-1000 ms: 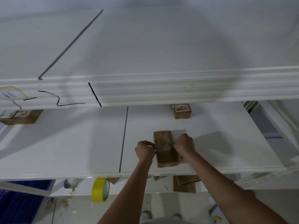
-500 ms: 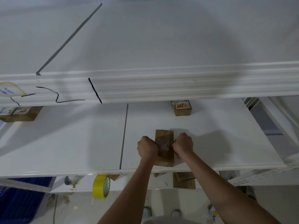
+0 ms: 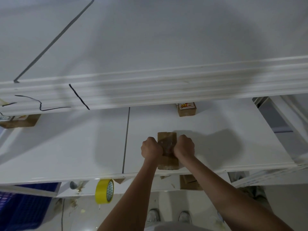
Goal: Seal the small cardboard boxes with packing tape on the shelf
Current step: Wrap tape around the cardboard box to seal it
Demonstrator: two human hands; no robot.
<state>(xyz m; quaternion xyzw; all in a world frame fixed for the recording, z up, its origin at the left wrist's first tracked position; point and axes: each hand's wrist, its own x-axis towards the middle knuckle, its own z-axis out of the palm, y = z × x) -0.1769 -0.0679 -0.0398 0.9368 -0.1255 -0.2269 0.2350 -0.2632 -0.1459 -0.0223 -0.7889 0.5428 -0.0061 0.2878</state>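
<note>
Left hand (image 3: pixel 150 149) and right hand (image 3: pixel 184 147), fingers curled, grip a small cardboard box (image 3: pixel 167 139) between them on a white shelf (image 3: pixel 83 147).

No text, brand or number is showing clearly enough to read. A white label with red and yellow print is sitting on top of the small box (image 3: pixel 186 109) at the back of the shelf (image 3: pixel 66 147), its characters too blurred to make out. Left of that box, another box (image 3: pixel 20 121) is showing a pale label, equally unreadable.
</note>
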